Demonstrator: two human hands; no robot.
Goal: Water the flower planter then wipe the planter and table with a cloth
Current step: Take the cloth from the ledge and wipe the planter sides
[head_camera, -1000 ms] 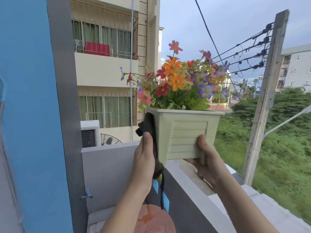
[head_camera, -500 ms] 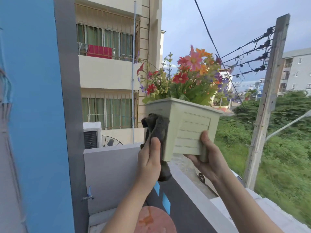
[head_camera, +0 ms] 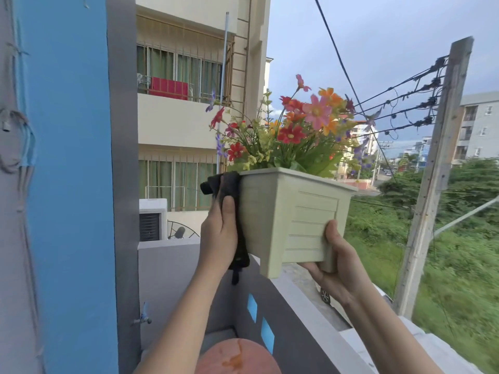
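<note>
Wiping down the flower planter, held up over the balcony wall

Only the head view here: the right hand (head_camera: 339, 261) grips the planter (head_camera: 294, 211) at its bottom corner, holding it in the air just above the ledge (head_camera: 305, 292). The left hand (head_camera: 220, 233) is clamped on a dark cloth (head_camera: 229, 190), pressing it flat to the planter's left side. So I'd say this is the wiping step, with the watering probably done. Next up is likely turning the planter to reach the other faces, and one hand carrying it over a drop needs a firm hold. The planter looks like pale green moulded plastic, tapered and slatted; the flowers (head_camera: 294, 128) look fake, and the cloth is soft and bunched.
</note>
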